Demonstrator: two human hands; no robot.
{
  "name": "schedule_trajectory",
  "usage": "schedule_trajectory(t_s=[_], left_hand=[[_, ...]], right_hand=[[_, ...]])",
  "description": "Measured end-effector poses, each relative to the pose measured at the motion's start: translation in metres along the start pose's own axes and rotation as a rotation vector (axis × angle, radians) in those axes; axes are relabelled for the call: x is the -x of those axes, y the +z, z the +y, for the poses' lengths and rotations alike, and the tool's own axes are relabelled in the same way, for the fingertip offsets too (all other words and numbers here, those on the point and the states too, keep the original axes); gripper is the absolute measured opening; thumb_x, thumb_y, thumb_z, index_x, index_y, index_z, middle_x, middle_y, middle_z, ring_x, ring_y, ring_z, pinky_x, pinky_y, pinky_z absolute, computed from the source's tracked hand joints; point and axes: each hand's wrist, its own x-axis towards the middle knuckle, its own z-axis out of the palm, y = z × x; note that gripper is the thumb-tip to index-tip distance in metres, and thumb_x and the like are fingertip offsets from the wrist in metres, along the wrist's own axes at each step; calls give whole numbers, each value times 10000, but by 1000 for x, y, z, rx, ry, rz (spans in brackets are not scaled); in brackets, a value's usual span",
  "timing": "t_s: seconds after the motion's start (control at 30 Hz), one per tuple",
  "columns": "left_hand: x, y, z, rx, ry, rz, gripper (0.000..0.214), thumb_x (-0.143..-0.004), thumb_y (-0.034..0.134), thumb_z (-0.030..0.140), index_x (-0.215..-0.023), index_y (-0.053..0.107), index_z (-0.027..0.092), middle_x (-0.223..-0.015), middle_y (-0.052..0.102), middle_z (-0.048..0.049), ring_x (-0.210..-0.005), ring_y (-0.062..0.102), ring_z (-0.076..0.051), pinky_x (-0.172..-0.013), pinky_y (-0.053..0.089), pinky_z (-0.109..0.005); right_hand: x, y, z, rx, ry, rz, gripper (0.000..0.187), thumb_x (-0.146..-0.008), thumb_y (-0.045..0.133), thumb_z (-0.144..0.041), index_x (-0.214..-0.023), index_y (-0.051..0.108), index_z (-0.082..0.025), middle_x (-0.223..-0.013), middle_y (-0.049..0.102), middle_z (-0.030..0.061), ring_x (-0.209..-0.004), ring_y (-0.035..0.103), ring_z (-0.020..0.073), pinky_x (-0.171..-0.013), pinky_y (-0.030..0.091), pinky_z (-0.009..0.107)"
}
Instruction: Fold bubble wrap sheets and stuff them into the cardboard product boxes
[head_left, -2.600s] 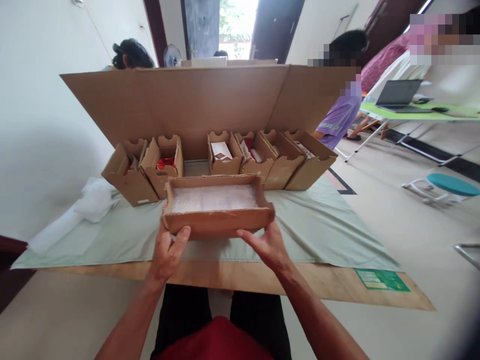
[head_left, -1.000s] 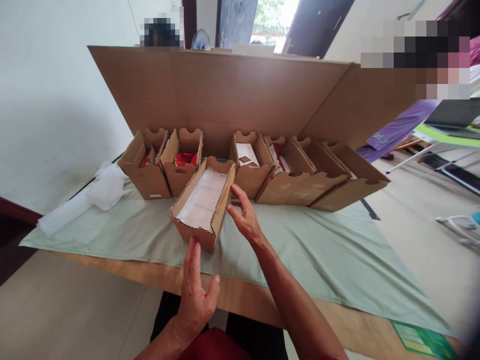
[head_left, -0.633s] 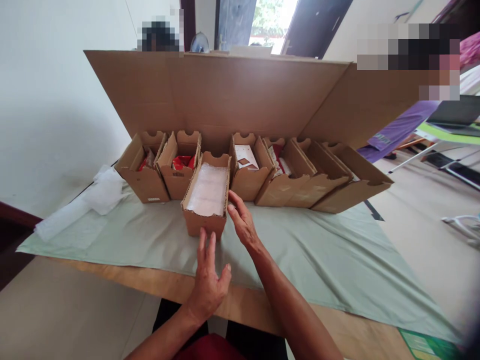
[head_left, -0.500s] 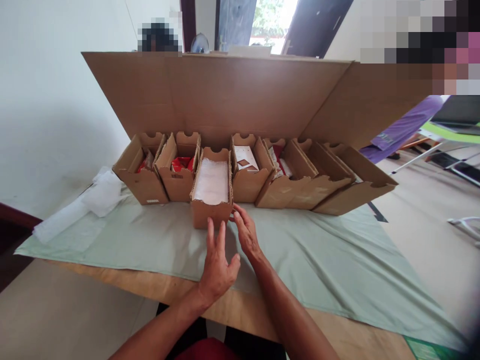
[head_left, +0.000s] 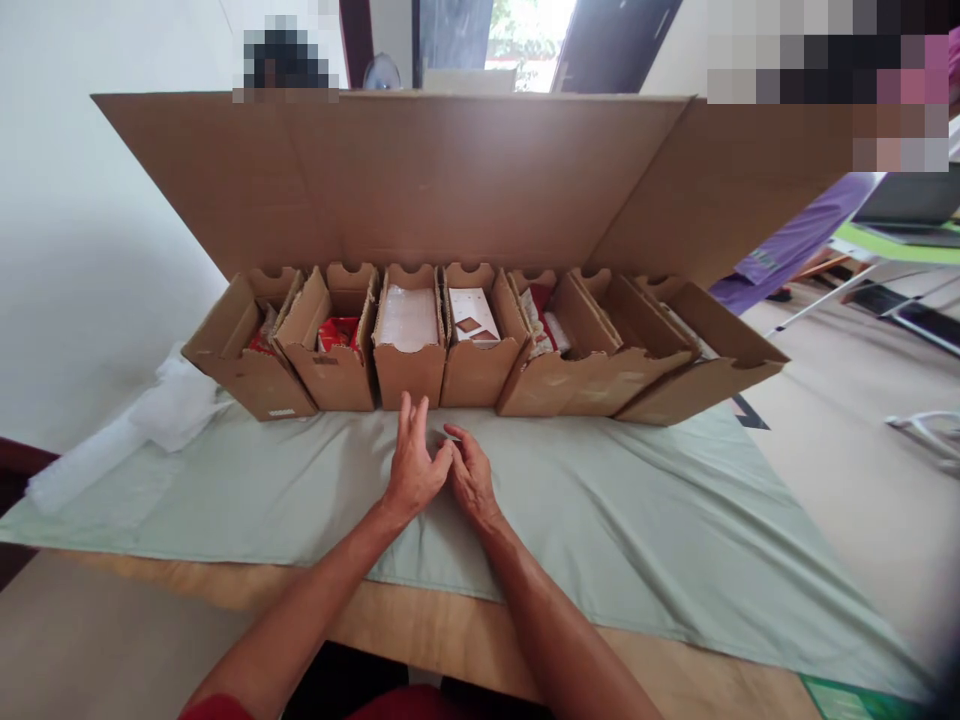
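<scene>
In the head view a cardboard bin [head_left: 411,378] stands in line with its neighbours, filled near the top by a white wrapped pack [head_left: 407,316]. My left hand [head_left: 416,462] is open at its front, fingers stretched toward its lower face; whether the fingertips touch it I cannot tell. Beside it my right hand [head_left: 472,478] is open too, fingers slightly bent, near my left thumb and holding nothing. Just right of the filled bin, another bin holds a white box with brown squares [head_left: 474,315]. Red packets [head_left: 339,333] lie in the second bin from the left.
A tall cardboard panel [head_left: 465,180] rises behind the bins. White wrapping [head_left: 176,405] lies at the left on the green cloth [head_left: 300,490]. More bins [head_left: 690,350] stand at the right. Beyond are people and a laptop [head_left: 911,205] on a green table.
The bin with the white pack has moved back into the row. Both hands have come off its sides and closer together, and the view has shifted slightly.
</scene>
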Motion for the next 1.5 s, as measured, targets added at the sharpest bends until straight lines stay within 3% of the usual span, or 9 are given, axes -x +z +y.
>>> schedule_trajectory(t_s=[0.17, 0.37, 0.5, 0.67, 0.8, 1.0, 1.2, 1.37, 1.5], left_hand=[[58, -45, -31, -233, 12, -159, 571, -839, 613, 221, -1403, 562, 148, -1536, 507, -197, -1485, 412, -365, -1208, 360, -623], [111, -82, -47, -412, 77, -219, 439, -867, 620, 235, -1298, 658, 158, -1528, 534, -179, -1464, 437, -366, -1201, 373, -637], [112, -82, -44, -371, 109, -189, 414, -893, 627, 257, -1297, 657, 175, -1485, 578, -166, -1424, 492, -351, -1197, 381, -645], [109, -80, -47, -264, 103, -106, 311, -914, 623, 279, -1200, 712, 194, -1411, 633, -156, -1374, 544, -354, -1173, 412, -663], [111, -82, -49, -160, 49, -30, 305, -910, 599, 224, -1188, 723, 196, -1384, 647, -149, -1350, 558, -336, -1150, 454, -630], [109, -78, -52, -164, 25, 47, 281, -883, 567, 178, -1095, 751, 175, -1317, 677, -163, -1281, 600, -336, -1096, 504, -618], [105, -77, -53, -104, 37, 156, 230, -865, 567, 184, -1013, 741, 206, -1243, 705, -132, -1220, 638, -310, -1067, 534, -600], [109, -97, -45, 78, -77, 409, 286, -938, 526, 227, -1186, 664, 191, -1348, 632, -145, -1285, 597, -275, -1115, 494, -533], [131, -116, -42, 182, -237, 532, 428, -980, 534, 348, -1387, 534, 215, -1463, 535, -159, -1364, 520, -287, -1169, 422, -521]], right_hand=[[-2, 2, 0, 1, -21, -6, 425, -899, 541, -520, -1129, 693, -196, -1165, 727, 137, -943, 697, 248, -781, 589, 373], [-7, 14, -27, 19, -60, -58, 351, -893, 549, -474, -1053, 696, -199, -1016, 744, 103, -885, 693, 229, -806, 568, 371], [-39, 43, -91, 78, -194, -200, 471, -908, 533, -419, -1319, 604, -199, -995, 739, 64, -748, 667, 180, -751, 548, 322], [-100, 87, -167, 635, -288, -294, 638, -899, 576, -257, -1524, 458, -199, -976, 763, 50, -881, 689, 220, -862, 509, 334], [-112, 105, -182, 806, -234, -273, 420, -937, 550, -242, -1346, 629, -192, -1056, 760, 100, -1008, 687, 261, -913, 503, 362], [-90, 104, -197, 956, -256, -315, 768, -953, 590, -257, -1640, 247, -228, -1109, 757, 119, -1043, 696, 298, -932, 514, 421], [-100, 115, -222, 1063, -291, -355, 347, -966, 519, -146, -1287, 652, -169, -1192, 735, 171, -1116, 684, 283, -931, 512, 382], [-70, 98, -226, 1048, -334, -368, 268, -966, 514, -175, -1144, 712, -212, -1104, 768, 133, -1053, 707, 280, -870, 502, 354], [-14, 37, -205, 1001, -357, -402, 238, -969, 509, -248, -1093, 712, -252, -950, 786, 66, -896, 730, 253, -765, 480, 316]])
